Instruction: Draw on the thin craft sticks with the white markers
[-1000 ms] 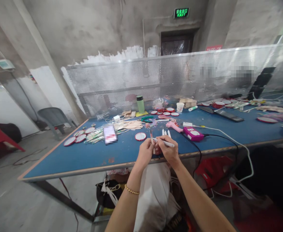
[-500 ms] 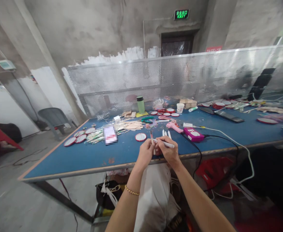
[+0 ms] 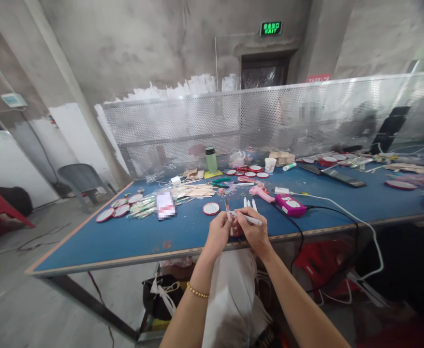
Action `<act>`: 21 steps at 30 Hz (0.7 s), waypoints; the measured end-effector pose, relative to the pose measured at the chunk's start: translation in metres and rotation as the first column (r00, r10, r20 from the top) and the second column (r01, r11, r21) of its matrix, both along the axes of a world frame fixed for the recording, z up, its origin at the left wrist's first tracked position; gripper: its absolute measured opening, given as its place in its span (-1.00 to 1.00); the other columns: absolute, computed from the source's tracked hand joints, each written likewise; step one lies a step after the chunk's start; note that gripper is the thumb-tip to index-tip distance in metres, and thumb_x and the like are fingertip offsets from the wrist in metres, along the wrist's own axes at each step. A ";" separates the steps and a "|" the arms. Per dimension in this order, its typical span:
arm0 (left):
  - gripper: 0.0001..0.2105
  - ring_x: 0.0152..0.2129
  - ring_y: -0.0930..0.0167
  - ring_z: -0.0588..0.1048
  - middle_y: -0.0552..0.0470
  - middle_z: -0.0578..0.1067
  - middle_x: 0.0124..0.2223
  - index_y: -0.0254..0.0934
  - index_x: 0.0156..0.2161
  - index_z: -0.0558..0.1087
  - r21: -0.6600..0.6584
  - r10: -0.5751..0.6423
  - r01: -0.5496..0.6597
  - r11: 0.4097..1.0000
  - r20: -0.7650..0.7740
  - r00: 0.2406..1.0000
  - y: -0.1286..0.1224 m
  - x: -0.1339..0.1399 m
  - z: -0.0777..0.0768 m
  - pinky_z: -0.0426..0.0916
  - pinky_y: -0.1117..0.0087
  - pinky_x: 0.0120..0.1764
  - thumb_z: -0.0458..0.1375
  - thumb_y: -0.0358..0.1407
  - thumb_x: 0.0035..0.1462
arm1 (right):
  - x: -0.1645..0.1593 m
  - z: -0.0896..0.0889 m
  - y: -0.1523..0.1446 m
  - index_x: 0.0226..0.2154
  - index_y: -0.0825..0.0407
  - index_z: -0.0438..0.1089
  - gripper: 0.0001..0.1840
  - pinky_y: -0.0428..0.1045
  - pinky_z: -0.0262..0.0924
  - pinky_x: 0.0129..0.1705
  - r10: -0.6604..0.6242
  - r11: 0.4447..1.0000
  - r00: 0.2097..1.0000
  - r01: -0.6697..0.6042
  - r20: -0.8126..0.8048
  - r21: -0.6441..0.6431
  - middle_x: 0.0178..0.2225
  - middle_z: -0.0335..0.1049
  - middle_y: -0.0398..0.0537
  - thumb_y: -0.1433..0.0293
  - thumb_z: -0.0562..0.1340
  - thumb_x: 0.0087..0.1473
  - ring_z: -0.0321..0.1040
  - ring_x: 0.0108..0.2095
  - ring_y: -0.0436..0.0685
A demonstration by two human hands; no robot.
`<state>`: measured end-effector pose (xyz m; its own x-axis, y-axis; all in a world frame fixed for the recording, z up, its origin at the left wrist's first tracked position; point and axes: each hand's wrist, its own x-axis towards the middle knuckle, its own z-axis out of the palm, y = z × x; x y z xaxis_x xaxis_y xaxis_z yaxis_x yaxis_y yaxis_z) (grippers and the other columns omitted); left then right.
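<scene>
Close to the table's front edge, my left hand (image 3: 218, 233) pinches a thin flat stick (image 3: 227, 207) upright, its upper part coloured reddish and dark. A white marker pen (image 3: 252, 220) is gripped in my right hand (image 3: 256, 234), slanted with its tip end against or very near the stick; exact contact is too small to tell. Just beyond my hands lie several white pens (image 3: 249, 204). A round white disc with a red rim (image 3: 211, 208) rests left of the stick.
Behind are loose wooden sticks (image 3: 200, 190), green-handled pliers (image 3: 220, 181), a green bottle (image 3: 211, 159) and a paper cup (image 3: 270, 165). To the right, a pink glue gun (image 3: 261, 194) and a purple box (image 3: 290, 205) trail cables. A perforated metal screen (image 3: 182, 125) borders the table (image 3: 124, 241).
The view has tilted up slightly, so the scene sits a little lower. Both hands keep nearly the same pose, with the pen still at the stick.
</scene>
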<state>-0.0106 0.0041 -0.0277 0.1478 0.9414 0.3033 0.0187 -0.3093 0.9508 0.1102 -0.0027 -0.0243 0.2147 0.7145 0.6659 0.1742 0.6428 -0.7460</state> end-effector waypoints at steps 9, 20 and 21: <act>-0.68 -0.55 0.49 0.30 0.14 0.33 -0.49 -0.28 -0.39 0.31 -0.029 -0.036 0.037 0.999 0.042 0.998 0.000 0.000 -0.001 0.27 0.47 -0.46 0.15 -0.03 0.06 | 0.001 0.000 -0.001 -0.44 0.02 0.46 -0.84 -0.10 0.33 -0.55 -0.002 1.000 1.000 0.002 -0.013 -0.025 -0.60 0.47 -0.15 0.32 0.19 0.06 0.40 -0.62 0.03; -0.69 -0.56 0.49 0.31 0.14 0.34 -0.49 -0.28 -0.38 0.32 -0.053 -0.045 0.048 0.997 0.059 0.997 -0.002 0.001 0.001 0.28 0.46 -0.47 0.15 -0.04 0.06 | 0.001 0.000 -0.001 -0.44 0.02 0.46 -0.82 -0.10 0.31 -0.57 -0.006 1.000 1.000 0.006 -0.005 -0.021 -0.61 0.46 -0.15 0.31 0.19 0.08 0.38 -0.63 0.03; -0.69 -0.56 0.49 0.31 0.14 0.34 -0.49 -0.28 -0.38 0.32 -0.053 -0.048 0.052 0.997 0.061 0.997 -0.002 0.001 0.001 0.28 0.46 -0.47 0.15 -0.03 0.06 | 0.001 0.000 -0.002 -0.44 0.02 0.46 -0.83 -0.10 0.31 -0.57 -0.009 1.000 1.000 0.009 -0.003 -0.019 -0.62 0.46 -0.15 0.31 0.19 0.07 0.38 -0.63 0.03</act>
